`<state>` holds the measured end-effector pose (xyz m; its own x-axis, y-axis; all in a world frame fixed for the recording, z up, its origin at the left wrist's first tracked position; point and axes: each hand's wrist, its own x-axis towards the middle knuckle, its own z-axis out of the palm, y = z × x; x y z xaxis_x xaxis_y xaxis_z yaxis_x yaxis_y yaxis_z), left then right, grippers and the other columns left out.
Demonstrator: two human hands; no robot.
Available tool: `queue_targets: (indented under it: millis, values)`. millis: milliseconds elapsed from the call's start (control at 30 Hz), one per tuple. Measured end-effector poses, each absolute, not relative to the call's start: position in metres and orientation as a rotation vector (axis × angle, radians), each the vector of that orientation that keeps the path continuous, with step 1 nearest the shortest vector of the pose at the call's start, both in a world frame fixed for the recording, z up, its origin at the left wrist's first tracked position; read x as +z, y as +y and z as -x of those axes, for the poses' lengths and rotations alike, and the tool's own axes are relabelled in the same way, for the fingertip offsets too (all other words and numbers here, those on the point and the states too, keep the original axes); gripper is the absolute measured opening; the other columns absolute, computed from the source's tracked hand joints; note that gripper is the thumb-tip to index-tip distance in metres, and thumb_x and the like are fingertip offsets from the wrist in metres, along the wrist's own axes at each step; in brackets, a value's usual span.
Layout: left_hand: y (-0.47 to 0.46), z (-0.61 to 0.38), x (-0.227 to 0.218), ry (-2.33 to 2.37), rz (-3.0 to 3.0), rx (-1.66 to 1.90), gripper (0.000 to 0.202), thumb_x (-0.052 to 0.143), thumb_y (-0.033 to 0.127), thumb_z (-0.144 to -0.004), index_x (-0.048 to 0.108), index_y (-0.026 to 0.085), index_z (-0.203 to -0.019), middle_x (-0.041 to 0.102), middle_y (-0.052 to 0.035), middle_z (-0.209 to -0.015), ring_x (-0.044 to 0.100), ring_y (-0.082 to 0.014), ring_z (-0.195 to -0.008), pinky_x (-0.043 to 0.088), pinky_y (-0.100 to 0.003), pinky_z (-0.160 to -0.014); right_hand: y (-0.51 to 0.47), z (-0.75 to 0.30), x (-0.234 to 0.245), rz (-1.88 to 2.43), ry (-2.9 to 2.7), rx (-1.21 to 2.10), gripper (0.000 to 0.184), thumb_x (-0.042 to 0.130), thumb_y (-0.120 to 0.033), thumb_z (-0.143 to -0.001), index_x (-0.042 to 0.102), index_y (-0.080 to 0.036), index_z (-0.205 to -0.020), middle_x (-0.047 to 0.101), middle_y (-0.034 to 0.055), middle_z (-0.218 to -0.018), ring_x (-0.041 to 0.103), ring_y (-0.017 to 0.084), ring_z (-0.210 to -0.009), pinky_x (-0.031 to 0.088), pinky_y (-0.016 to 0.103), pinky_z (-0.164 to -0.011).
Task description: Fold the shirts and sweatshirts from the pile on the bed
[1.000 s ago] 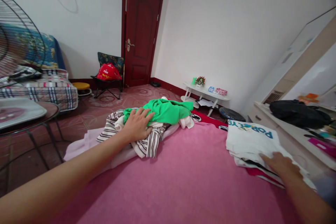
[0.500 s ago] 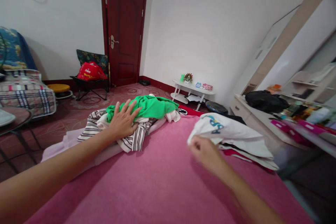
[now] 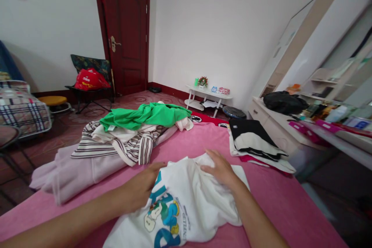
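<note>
A white T-shirt with a blue cartoon print [image 3: 186, 205] lies crumpled on the pink bedspread [image 3: 270, 197] right in front of me. My left hand [image 3: 142, 188] grips its left edge, fingers curled into the cloth. My right hand [image 3: 219, 168] rests on its upper part, fingers pressed down on the fabric. Behind, to the left, sits a heap of clothes with a green shirt [image 3: 145, 115] on top of a striped garment [image 3: 122, 145] and a pale lilac one [image 3: 72, 166]. To the right lies a folded stack with a black and white garment [image 3: 252, 137] on top.
A dark red door [image 3: 124, 31] stands shut at the back. A folding chair holds a red bag [image 3: 88, 79]. A low white table [image 3: 207, 95] stands by the wall. A white dresser [image 3: 279, 118] on the right carries a black bag [image 3: 283, 102] and small items.
My right hand pulled the white printed T-shirt off the folded stack to the bed in front of me. My left hand left the green shirt and now grips the T-shirt. The view panned right.
</note>
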<state>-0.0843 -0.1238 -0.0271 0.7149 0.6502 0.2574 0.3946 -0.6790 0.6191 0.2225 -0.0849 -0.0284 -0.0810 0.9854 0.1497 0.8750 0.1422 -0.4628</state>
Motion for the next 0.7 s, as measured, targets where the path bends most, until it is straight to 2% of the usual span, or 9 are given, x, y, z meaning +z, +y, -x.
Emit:
queue_targets:
  millis: [100,167,200,267,367,433,533,600,700]
  values:
    - [-0.134,0.076,-0.015,0.694,-2.08,0.602,0.037,0.058,0.027,-0.079,0.059,0.021,-0.116,0.067,-0.0056,-0.103,0.06,-0.0239,-0.101,0.047,-0.036,-0.094,-0.082,-0.238,-0.033,1.715,-2.041,0.566,0.036,0.069,-0.028,-0.065,0.067,-0.017,-0.099,0.068,0.0057,-0.099,0.06,0.023,-0.094,0.045,0.032,-0.082]
    - [-0.137,0.074,-0.01,0.672,-1.905,0.57,0.03,0.062,0.026,-0.077,0.061,0.019,-0.106,0.067,-0.0032,-0.094,0.061,-0.0207,-0.09,0.051,-0.031,-0.083,-0.084,-0.24,-0.023,1.688,-1.97,0.579,0.016,0.067,-0.03,-0.066,0.066,-0.017,-0.076,0.066,0.0009,-0.074,0.059,0.019,-0.073,0.044,0.027,-0.067]
    - [-0.138,0.075,-0.008,0.685,-1.87,0.565,0.023,0.063,0.025,-0.076,0.061,0.018,-0.098,0.066,-0.0017,-0.088,0.061,-0.0185,-0.084,0.051,-0.028,-0.077,-0.085,-0.241,-0.015,1.667,-1.892,0.526,0.015,0.066,-0.032,-0.067,0.064,-0.018,-0.071,0.064,-0.0003,-0.068,0.057,0.017,-0.067,0.042,0.025,-0.062]
    - [-0.134,0.081,0.001,0.795,-1.918,0.634,0.012,0.064,0.027,-0.076,0.058,0.017,-0.08,0.061,0.0009,-0.075,0.057,-0.0143,-0.072,0.048,-0.022,-0.064,-0.089,-0.246,0.005,1.6,-1.641,0.296,0.02,0.064,-0.037,-0.069,0.063,-0.018,-0.072,0.061,-0.0005,-0.066,0.055,0.016,-0.064,0.041,0.025,-0.058]
    - [-0.122,0.098,0.031,1.132,-2.054,1.066,0.021,0.062,0.034,-0.081,0.052,0.018,-0.072,0.051,0.0033,-0.067,0.05,-0.0113,-0.065,0.041,-0.02,-0.059,-0.099,-0.263,0.036,1.418,-1.13,-0.104,0.03,0.065,-0.045,-0.07,0.062,-0.018,-0.084,0.063,0.0034,-0.078,0.057,0.02,-0.07,0.046,0.03,-0.062]
    - [-0.112,0.11,0.056,1.321,-2.119,1.476,0.021,0.063,0.035,-0.081,0.053,0.018,-0.075,0.054,0.0015,-0.078,0.053,-0.0125,-0.075,0.043,-0.023,-0.07,-0.105,-0.28,0.051,1.243,-0.839,-0.221,0.028,0.063,-0.047,-0.071,0.058,-0.023,-0.085,0.063,0.0062,-0.089,0.06,0.025,-0.08,0.05,0.037,-0.07]
    - [-0.105,0.123,0.083,1.375,-2.232,1.886,0.02,0.068,0.031,-0.079,0.054,0.017,-0.073,0.058,-0.0041,-0.108,0.053,-0.0168,-0.104,0.038,-0.03,-0.096,-0.108,-0.306,0.059,0.999,-0.639,-0.064,0.019,0.063,-0.038,-0.068,0.051,-0.029,-0.079,0.064,0.0047,-0.095,0.061,0.027,-0.093,0.053,0.045,-0.079]
    - [-0.109,0.128,0.088,1.247,-2.237,1.827,0.021,0.067,0.028,-0.08,0.051,0.017,-0.072,0.06,-0.0051,-0.112,0.053,-0.0175,-0.108,0.037,-0.032,-0.098,-0.105,-0.32,0.056,0.959,-0.666,0.15,0.017,0.061,-0.035,-0.067,0.051,-0.03,-0.08,0.065,0.0041,-0.09,0.063,0.027,-0.09,0.054,0.046,-0.075]
    - [-0.126,0.129,0.084,1.02,-2.153,1.275,0.026,0.062,0.03,-0.084,0.045,0.018,-0.067,0.061,0.0007,-0.078,0.058,-0.0115,-0.076,0.046,-0.021,-0.069,-0.099,-0.331,0.05,1.069,-0.697,0.386,0.011,0.056,-0.035,-0.069,0.054,-0.027,-0.076,0.065,0.0051,-0.072,0.064,0.027,-0.074,0.055,0.043,-0.066]
